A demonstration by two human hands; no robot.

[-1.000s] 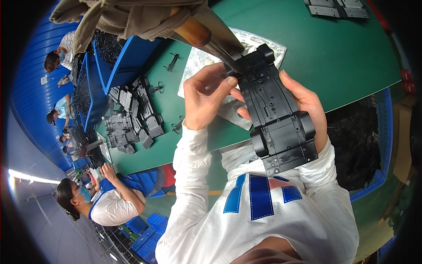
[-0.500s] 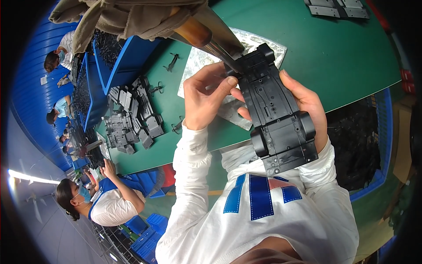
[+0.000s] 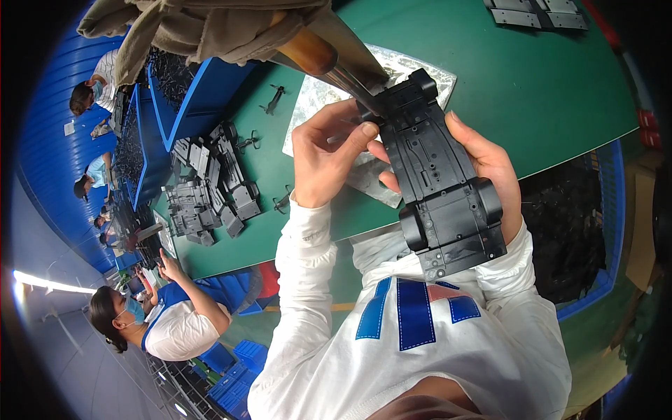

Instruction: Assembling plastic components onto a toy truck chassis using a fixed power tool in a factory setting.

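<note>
A long black plastic toy-car chassis (image 3: 437, 183) is held above the green table (image 3: 560, 91), close to my chest. My right hand (image 3: 490, 164) cups it from underneath along its right side. My left hand (image 3: 323, 157) pinches the chassis near its far end, thumb against its left edge. A metal tool shaft with a brown wooden handle (image 3: 329, 59) comes down from above and meets the far end of the chassis. A silvery sheet (image 3: 315, 105) lies on the table under my hands.
A heap of black plastic parts (image 3: 210, 185) lies at the left of the table beside blue bins (image 3: 189, 91). More dark parts (image 3: 535, 12) sit at the far right. A blue crate of black pieces (image 3: 567, 231) stands at my right. Other people work along the left.
</note>
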